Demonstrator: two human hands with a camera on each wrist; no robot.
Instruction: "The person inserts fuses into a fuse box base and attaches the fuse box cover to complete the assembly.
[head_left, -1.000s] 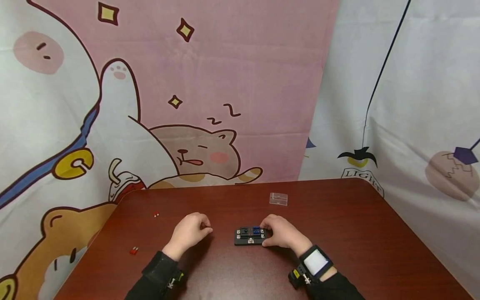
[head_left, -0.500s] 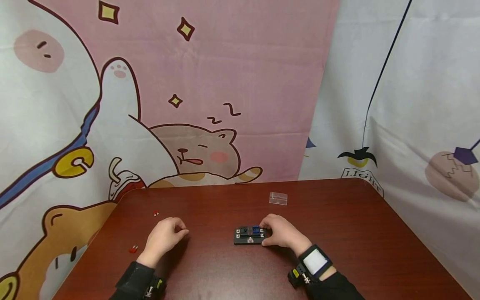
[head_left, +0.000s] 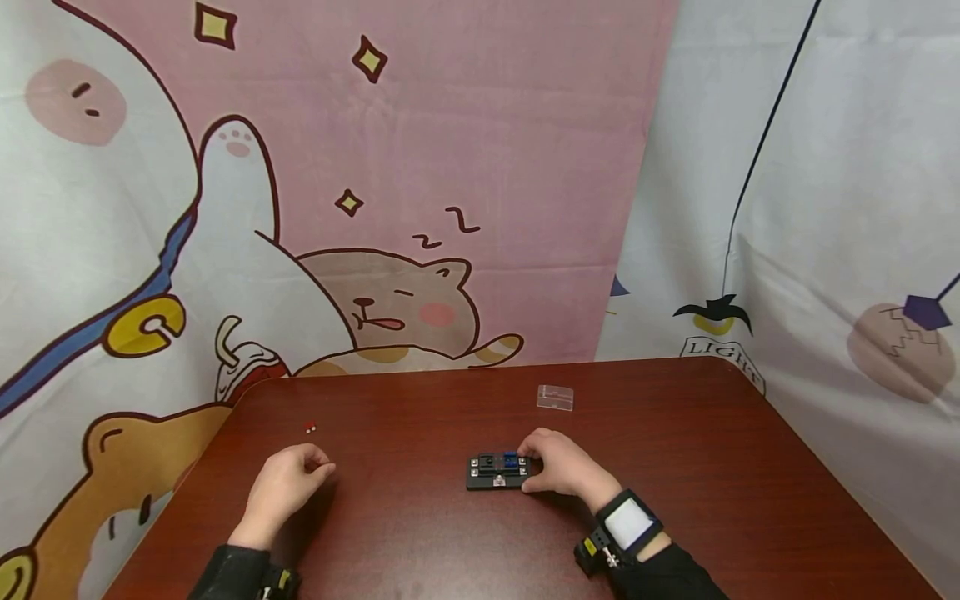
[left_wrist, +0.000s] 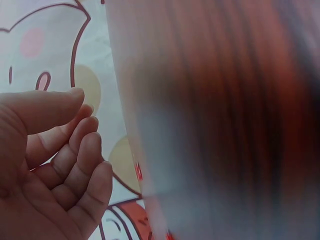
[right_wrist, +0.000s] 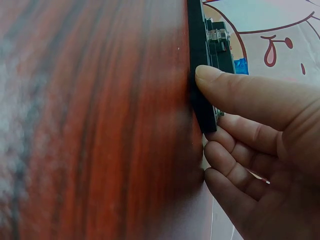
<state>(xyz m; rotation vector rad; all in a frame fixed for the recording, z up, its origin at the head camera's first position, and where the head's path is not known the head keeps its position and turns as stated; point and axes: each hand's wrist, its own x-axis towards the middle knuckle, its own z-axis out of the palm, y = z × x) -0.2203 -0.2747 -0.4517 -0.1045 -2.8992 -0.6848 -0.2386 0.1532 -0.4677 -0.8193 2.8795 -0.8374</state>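
My left hand (head_left: 287, 487) is over the left part of the table in the head view. In the left wrist view its fingers are loosely bent, and nothing shows between thumb and fingertips. Two small red pieces lie near it: one red piece (left_wrist: 138, 171) and another red piece (left_wrist: 169, 235). In the head view only the far red piece (head_left: 311, 427) shows; the hand and arm hide the nearer one. My right hand (head_left: 564, 467) pinches the right end of a small black block with metal screw terminals (head_left: 495, 472) and a blue part (right_wrist: 241, 66), flat on the table.
A clear plastic piece (head_left: 555, 397) lies beyond the block, towards the back of the brown wooden table (head_left: 420, 542). Behind the table hangs a cloth (head_left: 480, 167) printed with cartoon animals.
My left hand has moved left, from near the block to beside the red pieces, and now covers the nearer one. The right hand and the block stay in place.
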